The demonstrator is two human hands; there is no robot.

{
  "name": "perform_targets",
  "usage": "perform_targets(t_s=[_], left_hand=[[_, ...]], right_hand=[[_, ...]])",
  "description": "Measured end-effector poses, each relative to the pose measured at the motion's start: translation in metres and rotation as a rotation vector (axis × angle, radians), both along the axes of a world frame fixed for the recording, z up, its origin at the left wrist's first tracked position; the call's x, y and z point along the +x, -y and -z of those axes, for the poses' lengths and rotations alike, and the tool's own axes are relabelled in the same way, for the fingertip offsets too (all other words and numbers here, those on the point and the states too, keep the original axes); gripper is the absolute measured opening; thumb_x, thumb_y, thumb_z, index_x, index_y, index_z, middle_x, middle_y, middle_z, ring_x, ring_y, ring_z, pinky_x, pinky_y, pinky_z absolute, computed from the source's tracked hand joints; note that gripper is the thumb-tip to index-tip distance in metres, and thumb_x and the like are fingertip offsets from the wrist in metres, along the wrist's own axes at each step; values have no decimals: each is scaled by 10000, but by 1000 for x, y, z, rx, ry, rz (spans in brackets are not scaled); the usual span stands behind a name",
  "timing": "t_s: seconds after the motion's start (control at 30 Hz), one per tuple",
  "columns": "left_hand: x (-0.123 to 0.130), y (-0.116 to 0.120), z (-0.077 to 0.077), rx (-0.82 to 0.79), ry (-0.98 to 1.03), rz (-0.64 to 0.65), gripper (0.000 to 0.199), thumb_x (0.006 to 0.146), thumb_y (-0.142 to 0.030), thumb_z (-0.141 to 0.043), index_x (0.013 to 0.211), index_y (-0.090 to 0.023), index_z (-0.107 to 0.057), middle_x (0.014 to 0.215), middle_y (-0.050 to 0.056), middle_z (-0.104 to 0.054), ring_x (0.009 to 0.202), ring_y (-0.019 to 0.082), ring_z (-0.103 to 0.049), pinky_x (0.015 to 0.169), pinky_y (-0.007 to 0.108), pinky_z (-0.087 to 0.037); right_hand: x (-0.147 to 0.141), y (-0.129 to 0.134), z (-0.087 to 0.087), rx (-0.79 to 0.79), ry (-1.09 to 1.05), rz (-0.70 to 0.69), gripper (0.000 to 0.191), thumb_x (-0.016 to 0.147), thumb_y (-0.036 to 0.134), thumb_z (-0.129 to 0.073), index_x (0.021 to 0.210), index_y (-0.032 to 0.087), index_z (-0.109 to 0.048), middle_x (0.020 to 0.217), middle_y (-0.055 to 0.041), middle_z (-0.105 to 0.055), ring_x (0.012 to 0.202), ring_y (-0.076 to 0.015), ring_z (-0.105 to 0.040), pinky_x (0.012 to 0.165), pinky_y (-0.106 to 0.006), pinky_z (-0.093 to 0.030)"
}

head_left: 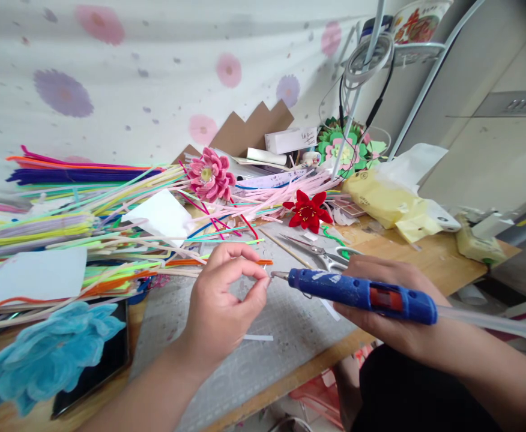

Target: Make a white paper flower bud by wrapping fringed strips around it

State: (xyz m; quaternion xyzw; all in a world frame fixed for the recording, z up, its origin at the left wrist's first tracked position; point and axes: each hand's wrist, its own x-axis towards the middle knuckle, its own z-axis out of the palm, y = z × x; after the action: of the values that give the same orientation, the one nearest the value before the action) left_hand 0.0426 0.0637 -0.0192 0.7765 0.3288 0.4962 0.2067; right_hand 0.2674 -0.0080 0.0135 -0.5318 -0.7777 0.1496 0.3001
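A blue hot glue gun (pixel 335 287) is gripped in my right hand (pixel 393 300), its metal tip pointing left. A clear glue stick (pixel 492 324) runs out of its back end. My left hand (pixel 227 294) pinches thumb and forefinger together right at the tip. Something small and whitish shows at those fingertips, too small to name. Below both hands lies a grey cutting mat (pixel 285 366) with a thin white strip (pixel 257 338) on it. Just beyond the glue gun rest scissors (pixel 319 252) and a thin wooden stick (pixel 285 247).
Bundles of coloured pipe cleaners (pixel 78 174) cover the table's left and back. A blue fuzzy flower (pixel 47 354) lies over a dark tablet-like slab (pixel 121 336). Behind are a pink flower (pixel 211 174), a red flower (pixel 308 211) and a yellow plastic package (pixel 380 198).
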Motion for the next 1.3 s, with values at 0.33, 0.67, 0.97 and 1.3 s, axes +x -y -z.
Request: perform_targets(t_s=[0.33, 0.67, 0.97, 1.3], left_hand=[[-2, -2, 3, -171, 110, 87, 136, 778, -107, -610, 726, -231, -635, 969, 27, -552, 981, 184, -545, 900, 349, -406], [-2, -1, 1, -244, 138, 123, 125, 761, -122, -619, 688, -222, -638, 932, 40, -564, 982, 202, -542, 907, 364, -409], [-2, -5, 3, -237, 138, 105, 134, 773, -121, -619, 708, -235, -642, 947, 16, -566, 991, 176, -540, 913, 338, -391], [-1, -4, 3, -226, 139, 102, 133, 783, -123, -616, 707, -228, -641, 948, 19, -560, 1004, 179, -533, 917, 336, -383]], right_hand=[[6, -2, 6, -137, -142, 51, 191, 846, 381, -581, 824, 191, -587, 741, -32, -616, 663, -186, -589, 563, -296, -455], [5, -1, 7, -137, -177, 8, 204, 831, 373, -594, 724, 208, -540, 691, -7, -582, 615, -167, -557, 522, -274, -447], [6, -1, 7, -153, -135, 8, 207, 855, 369, -570, 759, 186, -564, 699, -15, -584, 632, -159, -551, 554, -278, -444], [5, 0, 6, -178, -118, 10, 196, 868, 358, -551, 820, 173, -593, 758, -37, -620, 671, -174, -580, 599, -302, -459]])
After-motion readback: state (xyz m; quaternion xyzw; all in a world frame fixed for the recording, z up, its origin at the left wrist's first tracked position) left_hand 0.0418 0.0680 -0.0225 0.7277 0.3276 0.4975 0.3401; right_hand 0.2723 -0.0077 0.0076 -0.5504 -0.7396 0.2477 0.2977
